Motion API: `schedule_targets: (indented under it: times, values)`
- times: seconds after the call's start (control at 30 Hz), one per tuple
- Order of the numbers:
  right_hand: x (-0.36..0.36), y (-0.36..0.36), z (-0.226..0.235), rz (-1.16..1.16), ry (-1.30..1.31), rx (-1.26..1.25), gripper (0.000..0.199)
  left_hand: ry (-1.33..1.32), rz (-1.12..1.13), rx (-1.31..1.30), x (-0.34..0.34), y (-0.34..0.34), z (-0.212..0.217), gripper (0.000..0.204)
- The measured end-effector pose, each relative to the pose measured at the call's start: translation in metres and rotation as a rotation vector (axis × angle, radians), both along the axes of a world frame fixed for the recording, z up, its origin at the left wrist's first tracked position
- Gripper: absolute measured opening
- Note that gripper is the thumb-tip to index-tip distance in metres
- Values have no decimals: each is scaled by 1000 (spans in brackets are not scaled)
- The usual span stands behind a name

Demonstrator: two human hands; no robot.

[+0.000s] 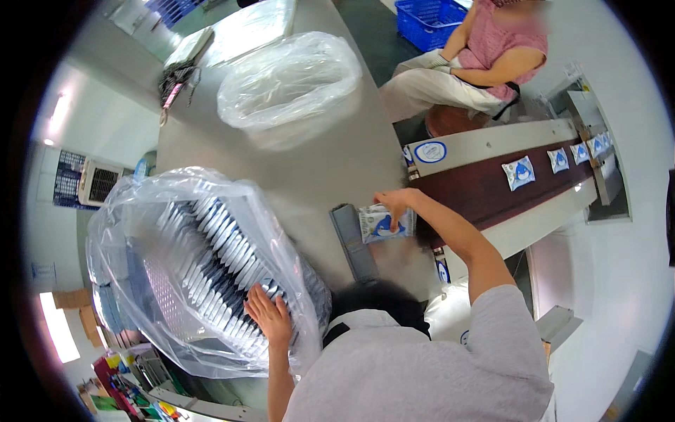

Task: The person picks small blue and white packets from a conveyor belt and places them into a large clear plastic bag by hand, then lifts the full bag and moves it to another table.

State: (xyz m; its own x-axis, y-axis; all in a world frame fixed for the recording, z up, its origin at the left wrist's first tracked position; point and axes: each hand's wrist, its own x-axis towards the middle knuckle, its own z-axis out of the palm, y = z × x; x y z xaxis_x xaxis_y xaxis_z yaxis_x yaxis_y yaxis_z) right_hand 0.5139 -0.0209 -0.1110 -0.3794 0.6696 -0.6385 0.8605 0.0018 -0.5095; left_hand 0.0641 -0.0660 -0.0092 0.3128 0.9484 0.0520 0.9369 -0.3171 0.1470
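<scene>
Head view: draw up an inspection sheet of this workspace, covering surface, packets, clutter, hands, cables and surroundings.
Surface: grey table, with a grey bar lying on it.
Packets: rows of packets inside a large clear bag; one white-and-blue packet beside the bar; more on the dark red belt.
Clutter: second clear bag, open-mouthed, farther along the table; dark patterned item at its edge.
Hands: left hand on the rows, fingers extended; right hand on the single packet, grip unclear.
Cables: nothing seen clearly.
Surroundings: seated person beyond the belt; blue basket behind.
</scene>
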Motion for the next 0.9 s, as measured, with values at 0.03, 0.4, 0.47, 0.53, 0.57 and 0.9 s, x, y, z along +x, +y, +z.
schedule_targets:
  times: [0.03, 0.4, 0.47, 0.53, 0.57, 0.9]
  values:
    - [-9, -9, 4, -34, -23, 46, 95, -1, 4, -4, 0, 0, 0, 56]
    - [-86, -175, -1, -512, -334, 506, 84, -63, 17, -19, -3, -1, 0, 59]
    - [-98, -142, 49, -814, -192, 248, 79, -103, -38, -32, -14, -5, 5, 63]
    - [-116, -117, 92, -915, 123, 375, 76, -112, -79, -58, -18, -11, 11, 68]
    - [-126, -108, 110, -875, 367, 625, 76, -105, -103, -89, -17, -13, 14, 71]
    - [-338, 55, 229, 8, 234, 1093, 81, -225, -129, -137, -28, -33, 32, 69]
